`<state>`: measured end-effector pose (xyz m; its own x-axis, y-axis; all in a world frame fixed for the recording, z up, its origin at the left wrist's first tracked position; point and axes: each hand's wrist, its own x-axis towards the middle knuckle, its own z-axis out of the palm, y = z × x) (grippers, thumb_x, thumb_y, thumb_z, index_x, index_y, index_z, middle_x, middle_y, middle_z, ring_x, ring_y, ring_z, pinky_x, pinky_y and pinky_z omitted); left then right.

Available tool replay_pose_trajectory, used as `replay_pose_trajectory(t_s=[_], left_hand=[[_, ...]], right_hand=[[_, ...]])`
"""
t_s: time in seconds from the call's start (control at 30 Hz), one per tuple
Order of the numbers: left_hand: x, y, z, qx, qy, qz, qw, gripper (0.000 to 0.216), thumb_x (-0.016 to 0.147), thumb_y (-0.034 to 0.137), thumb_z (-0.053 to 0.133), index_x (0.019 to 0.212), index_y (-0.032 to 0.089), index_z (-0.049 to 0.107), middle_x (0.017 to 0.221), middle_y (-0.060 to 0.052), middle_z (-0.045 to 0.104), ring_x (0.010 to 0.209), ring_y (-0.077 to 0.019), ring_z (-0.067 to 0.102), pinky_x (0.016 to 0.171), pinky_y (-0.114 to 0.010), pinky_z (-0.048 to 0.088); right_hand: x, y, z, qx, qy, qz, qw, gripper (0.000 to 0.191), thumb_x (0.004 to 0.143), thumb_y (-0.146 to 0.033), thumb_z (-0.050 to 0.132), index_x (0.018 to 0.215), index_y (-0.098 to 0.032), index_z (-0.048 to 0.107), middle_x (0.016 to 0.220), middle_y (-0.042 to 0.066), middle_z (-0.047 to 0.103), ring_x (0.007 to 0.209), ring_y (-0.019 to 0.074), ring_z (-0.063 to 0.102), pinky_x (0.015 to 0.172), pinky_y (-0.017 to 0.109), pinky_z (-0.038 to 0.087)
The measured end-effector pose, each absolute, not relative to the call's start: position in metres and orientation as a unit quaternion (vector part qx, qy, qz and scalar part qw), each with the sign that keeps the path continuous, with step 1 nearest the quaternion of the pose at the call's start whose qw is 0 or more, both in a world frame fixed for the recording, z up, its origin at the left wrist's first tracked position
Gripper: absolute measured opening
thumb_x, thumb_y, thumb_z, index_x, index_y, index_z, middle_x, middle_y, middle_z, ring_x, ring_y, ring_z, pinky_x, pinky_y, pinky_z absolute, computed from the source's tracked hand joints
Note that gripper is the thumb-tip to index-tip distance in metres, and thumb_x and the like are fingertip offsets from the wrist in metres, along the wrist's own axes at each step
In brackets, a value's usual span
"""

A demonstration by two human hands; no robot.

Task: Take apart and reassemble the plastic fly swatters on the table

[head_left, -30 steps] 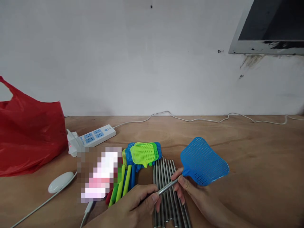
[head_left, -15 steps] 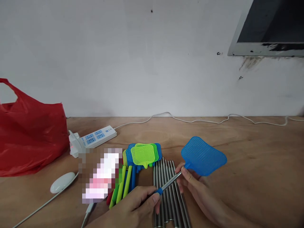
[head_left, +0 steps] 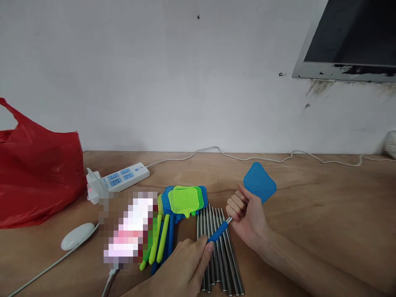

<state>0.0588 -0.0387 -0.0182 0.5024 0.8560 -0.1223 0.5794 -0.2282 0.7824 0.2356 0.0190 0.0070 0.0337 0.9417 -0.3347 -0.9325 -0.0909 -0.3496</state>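
The left hand (head_left: pixel 185 264) and right hand (head_left: pixel 247 210) are bare, with slim fingers (head_left: pixel 237 203). The right forearm (head_left: pixel 293 258) is uncovered to the picture's edge. The left thumb (head_left: pixel 204 259) seems short-nailed, though it shows too small to be sure.

Bench (head_left: pixel 321 214) backs onto wall (head_left: pixel 139 74). Far left, bag (head_left: pixel 40 181); just right of it, power strip (head_left: pixel 125 177), its cord (head_left: pixel 262 159) trailing right along the rear of the bench. Nearer than the strip, oval piece (head_left: pixel 78 236), cable (head_left: pixel 57 262) beside it. Mid-bench, rods (head_left: pixel 216 255) side by side; left of them, grips (head_left: pixel 163 239), with swatter heads (head_left: pixel 184 201) heaped behind. Above the rods, a swatter (head_left: pixel 219 232) slants from left hand (head_left: pixel 188 264) to right hand (head_left: pixel 247 212), its head (head_left: pixel 260 182) beyond the latter.
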Motion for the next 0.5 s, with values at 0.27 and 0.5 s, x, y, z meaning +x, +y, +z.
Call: replay_pose_trajectory(t_s=[0.27,0.5], left_hand=[[0.039,-0.044,-0.023,0.621,0.507,0.158,0.576,0.054,0.093,0.072,0.03,0.088,0.025,0.056,0.057,0.006,0.04,0.046,-0.0126,0.038,0.045,-0.022,0.034],[0.032,-0.034,-0.01,0.813,0.513,0.156,0.227,0.041,0.097,0.05,0.031,0.089,0.022,0.06,0.075,-0.005,0.066,0.071,-0.0245,0.061,0.064,-0.034,0.039]], right_hand=[[0.287,0.036,0.005,-0.215,-0.015,0.706,0.674,0.047,0.102,-0.024,0.033,0.059,-0.024,0.015,0.052,-0.011,0.005,0.038,0.0086,0.005,0.031,0.022,0.013],[0.278,0.022,-0.007,-0.212,-0.055,0.782,0.584,0.039,0.096,-0.027,0.045,0.059,-0.023,0.03,0.053,-0.012,0.009,0.04,0.007,0.008,0.033,0.02,0.012]])
